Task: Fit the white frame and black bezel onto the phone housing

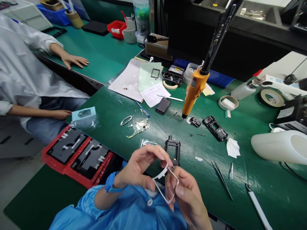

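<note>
Both hands hold a thin white rectangular frame [168,182] close to my body, over the near edge of the green mat. My left hand [141,166] pinches its upper left side between thumb and fingers. My right hand [185,195] grips its right side, fingers curled round it. Just beyond the hands a black phone frame [173,150] lies on the mat. A blue strap [109,184] circles my left wrist.
An orange electric screwdriver [194,91] hangs over the mat. Around it lie a circuit board [139,126], a small black phone [163,105], black housing parts [215,127], tweezers [222,179], tape rolls [228,103] and papers [134,78]. A person in white [21,70] sits left; red trays [79,153] lie below.
</note>
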